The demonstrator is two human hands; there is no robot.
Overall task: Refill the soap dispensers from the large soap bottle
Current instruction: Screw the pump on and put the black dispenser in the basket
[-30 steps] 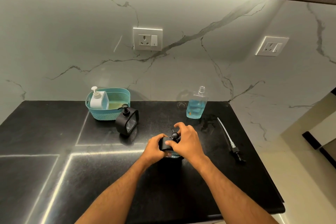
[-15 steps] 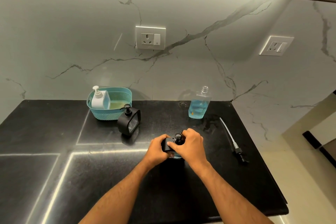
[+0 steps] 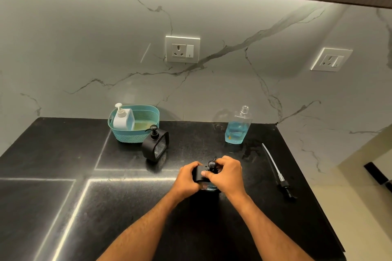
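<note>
A black soap dispenser (image 3: pixel 199 174) stands on the black counter (image 3: pixel 63 207) in front of me. My left hand (image 3: pixel 187 179) grips its body from the left. My right hand (image 3: pixel 228 175) is closed around its black pump head (image 3: pixel 211 164); blue liquid shows at the dispenser's base. The large clear soap bottle (image 3: pixel 237 127), uncapped and about half full of blue soap, stands at the back near the wall. Its pump with a long tube (image 3: pixel 277 172) lies on the counter to the right. A second black dispenser (image 3: pixel 156 145) stands left of centre.
A teal basket (image 3: pixel 135 133) at the back left holds a white pump dispenser (image 3: pixel 123 117). The counter's right edge drops off just past the loose pump. Wet spots lie in front of the large bottle. Two wall sockets sit on the marble backsplash.
My right hand's fingers have shifted around the pump head while the left hand keeps hold of the dispenser body. The camera view has drifted slightly.
</note>
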